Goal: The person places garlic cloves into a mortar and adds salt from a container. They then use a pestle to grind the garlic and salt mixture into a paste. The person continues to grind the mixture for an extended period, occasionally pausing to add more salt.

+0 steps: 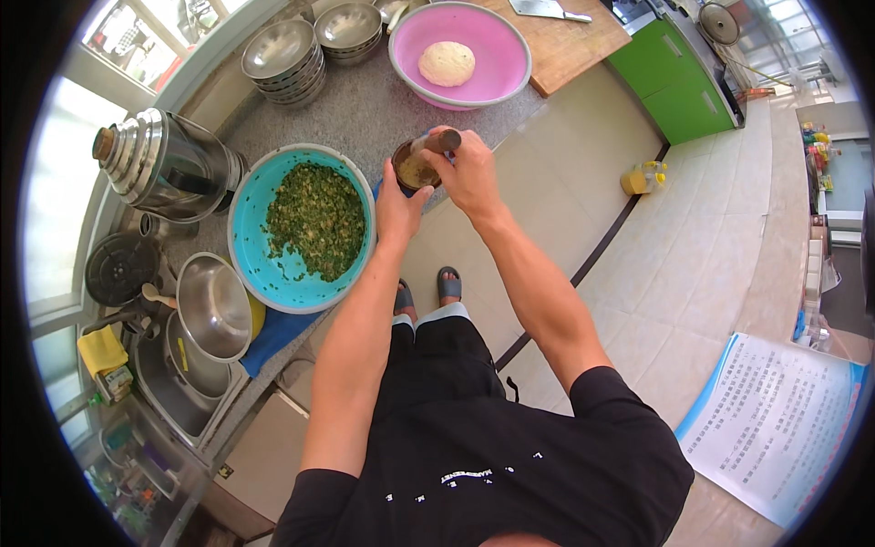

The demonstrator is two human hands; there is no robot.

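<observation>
My left hand (398, 208) is wrapped round the side of a small dark brown mortar (400, 155) at the counter's front edge. Some pale tan mash (416, 171) shows inside it. The fingers of my right hand (469, 178) close round a brown pestle (445, 139), which leans over the mortar with its thick end up and to the right. Its lower end is partly hidden by my fingers. Just left of my left hand stands a turquoise basin (244, 260) with a chopped green filling (314, 219) in it.
Beyond the mortar, a pink basin (406, 50) holds a ball of dough (447, 64), beside a wooden board (574, 46) with a cleaver (544, 10). Stacked metal bowls (280, 55) stand at the back. A steel pot (173, 164), metal bowl (214, 305) and sink (187, 410) lie left.
</observation>
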